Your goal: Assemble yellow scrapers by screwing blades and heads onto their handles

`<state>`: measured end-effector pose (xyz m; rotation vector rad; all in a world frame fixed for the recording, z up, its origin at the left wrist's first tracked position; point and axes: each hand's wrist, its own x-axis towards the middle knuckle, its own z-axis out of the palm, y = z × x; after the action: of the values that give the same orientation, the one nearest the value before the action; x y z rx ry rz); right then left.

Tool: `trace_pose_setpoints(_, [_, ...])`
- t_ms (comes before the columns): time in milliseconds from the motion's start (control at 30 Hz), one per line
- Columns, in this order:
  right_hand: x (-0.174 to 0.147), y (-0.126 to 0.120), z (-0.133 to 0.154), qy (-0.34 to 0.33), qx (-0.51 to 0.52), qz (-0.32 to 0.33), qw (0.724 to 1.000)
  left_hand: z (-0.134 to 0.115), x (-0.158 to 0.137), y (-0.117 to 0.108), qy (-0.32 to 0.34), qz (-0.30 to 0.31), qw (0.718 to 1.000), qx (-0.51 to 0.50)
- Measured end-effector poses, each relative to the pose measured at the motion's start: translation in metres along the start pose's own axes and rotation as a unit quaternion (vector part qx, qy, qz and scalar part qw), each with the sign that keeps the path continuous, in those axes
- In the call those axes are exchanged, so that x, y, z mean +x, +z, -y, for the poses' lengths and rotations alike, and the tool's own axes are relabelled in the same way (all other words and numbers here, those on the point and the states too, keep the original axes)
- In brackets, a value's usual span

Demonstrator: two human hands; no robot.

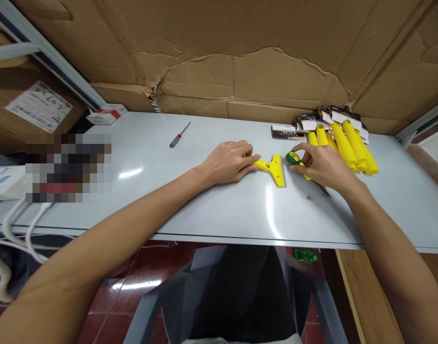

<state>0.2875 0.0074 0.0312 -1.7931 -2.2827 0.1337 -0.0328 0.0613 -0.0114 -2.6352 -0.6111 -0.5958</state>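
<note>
A yellow scraper [276, 171] with a wide head and a metal blade edge lies on the table. My left hand [233, 161] is closed around its handle, most of which the fingers hide. Just right of the blade, my right hand [321, 162] grips a green-and-yellow screwdriver [292, 157] between thumb and fingers. Its dark shaft slants down to the right below the hand. Small metal screws [309, 197] sit on the tabletop below the right hand.
Several yellow scraper handles [348, 143] and black-and-white packages [310, 122] are piled back right. Another screwdriver [175, 140] lies back left on the grey table [219, 215]. A small red-and-white box [107, 114] stands in the left corner. Cardboard [233, 71] forms the back wall.
</note>
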Motion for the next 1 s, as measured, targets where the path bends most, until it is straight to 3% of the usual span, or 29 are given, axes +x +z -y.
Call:
trace_pose_setpoints(100, [0.0, -0.003, 0.002, 0.011, -0.008, 0.001, 1.0, 0.003, 0.001, 0.001, 0.008, -0.07, 0.996, 0.061])
trace_pose_setpoints(233, [0.003, 0.001, -0.002, -0.001, -0.017, -0.028, 0.999, 0.006, 0.002, 0.003, -0.037, -0.124, 0.988, 0.083])
trace_pose_setpoints(367, [0.001, -0.004, 0.005, -0.018, 0.127, -0.094, 0.987, 0.005, 0.003, 0.008, -0.065, -0.17, 0.978, 0.099])
trace_pose_setpoints(433, [-0.001, -0.008, 0.015, -0.015, 0.277, -0.068, 0.958, 0.002, 0.004, 0.009, -0.073, -0.195, 0.973, 0.104])
trace_pose_setpoints(500, [-0.004, -0.009, 0.025, -0.006, 0.412, -0.005, 0.911, -0.001, 0.004, 0.009, -0.087, -0.199, 0.971, 0.099])
trace_pose_setpoints(567, [-0.006, -0.007, 0.033, 0.009, 0.479, 0.035, 0.877, -0.003, 0.004, 0.008, -0.101, -0.194, 0.972, 0.087])
trace_pose_setpoints(1000, [-0.006, -0.002, 0.039, 0.058, 0.473, 0.048, 0.878, -0.006, 0.005, 0.01, -0.085, -0.202, 0.971, 0.097])
